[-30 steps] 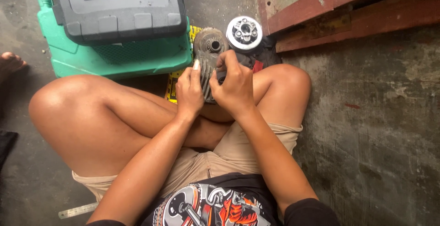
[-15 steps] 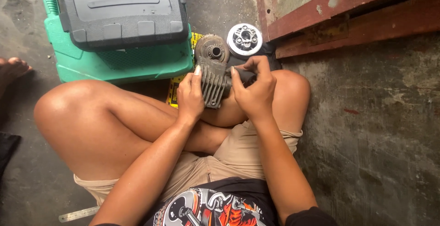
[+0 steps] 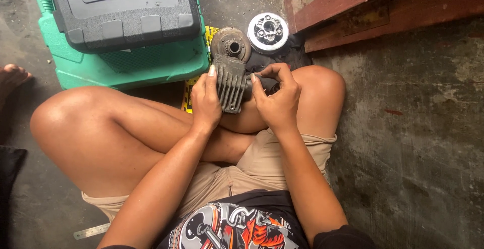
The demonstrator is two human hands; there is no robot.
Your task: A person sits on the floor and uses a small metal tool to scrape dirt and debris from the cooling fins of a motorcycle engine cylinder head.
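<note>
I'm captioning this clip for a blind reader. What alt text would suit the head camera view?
Seen from above, a person sitting cross-legged on a concrete floor holds a grimy finned metal engine part between the left hand and right hand. A shiny round metal part lies just beyond, beside a grey tool case stacked on a green case.

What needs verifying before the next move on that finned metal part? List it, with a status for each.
1. Left hand grips the finned metal part: ok.
2. Right hand is on the part's right side: ok.
3. Part supported above the crossed legs: ok.
4. Silver round disc lies apart on the floor, within sight: ok.
5. Green case stays clear of the hands: ok.
6. What the right fingers hold: cannot tell.
</note>
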